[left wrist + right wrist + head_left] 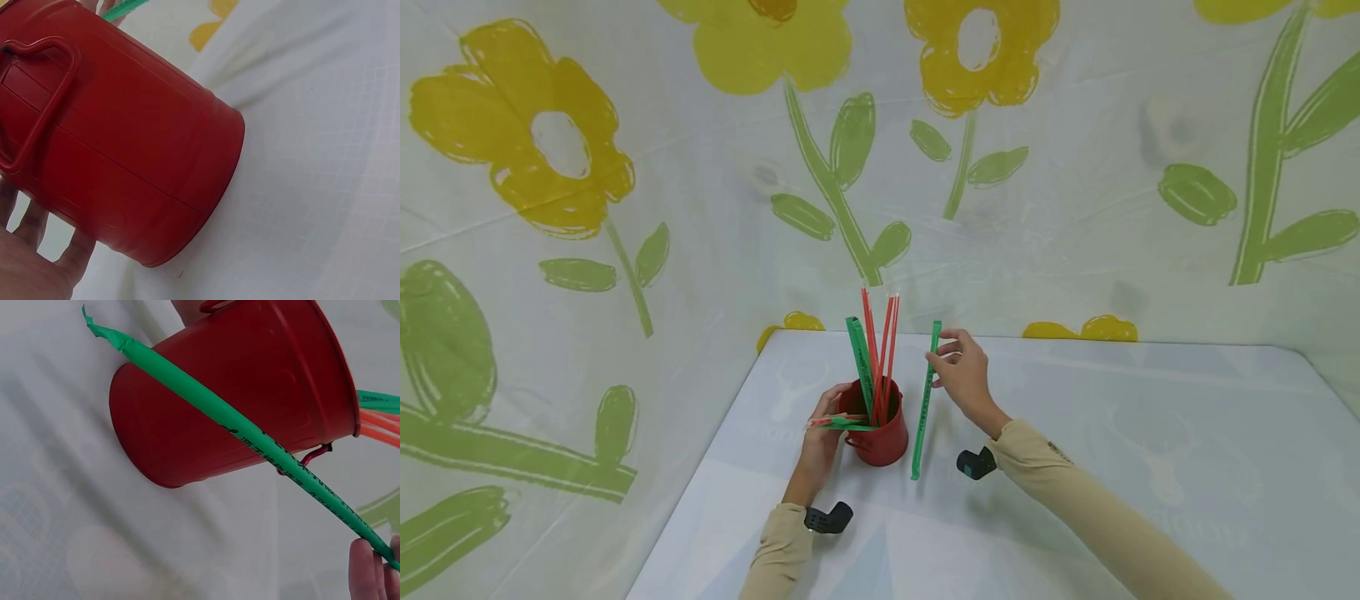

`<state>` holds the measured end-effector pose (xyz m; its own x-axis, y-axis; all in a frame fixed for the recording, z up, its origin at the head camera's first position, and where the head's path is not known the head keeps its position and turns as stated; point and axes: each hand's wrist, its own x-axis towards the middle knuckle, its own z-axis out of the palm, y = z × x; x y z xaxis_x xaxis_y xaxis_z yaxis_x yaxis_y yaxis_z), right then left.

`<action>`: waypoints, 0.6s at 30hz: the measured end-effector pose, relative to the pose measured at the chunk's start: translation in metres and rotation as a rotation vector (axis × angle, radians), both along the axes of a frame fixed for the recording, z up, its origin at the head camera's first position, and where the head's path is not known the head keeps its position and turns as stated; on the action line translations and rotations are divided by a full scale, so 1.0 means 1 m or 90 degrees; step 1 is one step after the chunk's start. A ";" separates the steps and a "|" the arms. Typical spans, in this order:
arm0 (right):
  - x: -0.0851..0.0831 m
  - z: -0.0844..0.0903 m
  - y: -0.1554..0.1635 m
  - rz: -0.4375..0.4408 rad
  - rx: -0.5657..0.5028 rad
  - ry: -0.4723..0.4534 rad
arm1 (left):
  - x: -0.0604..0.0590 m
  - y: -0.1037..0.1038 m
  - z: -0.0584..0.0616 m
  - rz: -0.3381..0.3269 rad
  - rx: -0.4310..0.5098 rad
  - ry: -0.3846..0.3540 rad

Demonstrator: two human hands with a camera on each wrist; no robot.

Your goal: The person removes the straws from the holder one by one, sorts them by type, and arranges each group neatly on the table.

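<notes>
A red metal bucket (pixel 882 444) with small side handles stands on the table. My left hand (pixel 822 437) holds it from the left, fingers around its side; in the left wrist view the fingers (pixel 34 225) lie along the bucket wall. Green paper-wrapped straws (pixel 861 367) and red straws in clear wrap (pixel 883 358) stick up from it. A few more straws (pixel 842 423) lie across its rim by my left thumb. To the bucket's right, my right hand (pixel 964 375) pinches one green paper-wrapped straw (pixel 231 422) near its upper end. That straw hangs nearly upright, dark print along it.
A white table (pixel 1120 467) with faint printed patterns spreads under the hands. A flower-printed cloth (pixel 1075 208) hangs behind and to the left. Black wrist devices (pixel 829 518) sit at both cuffs.
</notes>
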<state>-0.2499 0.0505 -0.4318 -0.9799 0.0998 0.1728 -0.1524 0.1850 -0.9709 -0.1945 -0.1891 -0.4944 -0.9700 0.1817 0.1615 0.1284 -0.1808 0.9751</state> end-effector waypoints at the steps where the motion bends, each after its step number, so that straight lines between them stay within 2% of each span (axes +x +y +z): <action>1: -0.001 -0.001 0.000 0.001 -0.002 -0.003 | 0.000 0.000 0.000 0.000 0.003 0.000; 7: -0.004 -0.009 0.000 -0.001 -0.005 -0.027 | 0.001 0.001 0.004 -0.001 0.011 -0.003; 14: -0.007 -0.025 0.000 -0.008 0.019 -0.058 | 0.008 0.003 0.016 -0.008 0.013 0.003; 18: -0.007 -0.033 -0.002 -0.023 0.040 -0.070 | 0.007 0.002 0.014 -0.006 0.017 -0.001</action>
